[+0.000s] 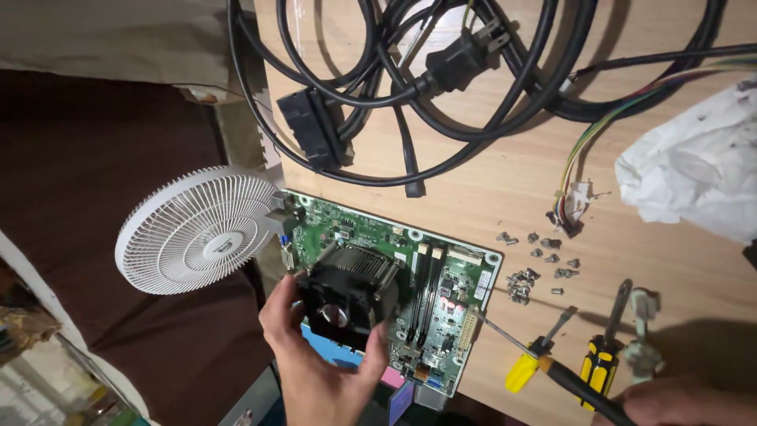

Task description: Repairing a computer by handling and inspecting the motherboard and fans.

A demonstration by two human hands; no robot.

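At the far left a white round fan (197, 230) stands beside the wooden worktop (505, 170), facing up toward the camera. Next to it a green motherboard (441, 288) lies flat near the worktop edge, partly hanging over it. The left hand (319, 371) is clamped on the black cooler fan (344, 304), thumb on one side and fingers on the other. Under this fan the metal heatsink (364, 264) sits on the board. I cannot tell if the cooler is lifted free or only touching.

To the right of the board many loose screws (536, 264) lie scattered on the wood, so I judge much unscrewing is done. The cooler appears to be the part in work now; the other parts on the board look in place.

Further right, the right hand (682, 402) is closed around a black and yellow screwdriver (552, 364), its tip pointing to the board's right edge. More tools (607, 347) lie beside it. Black cables (441, 71) and a white crumpled cloth (698, 170) lie behind.
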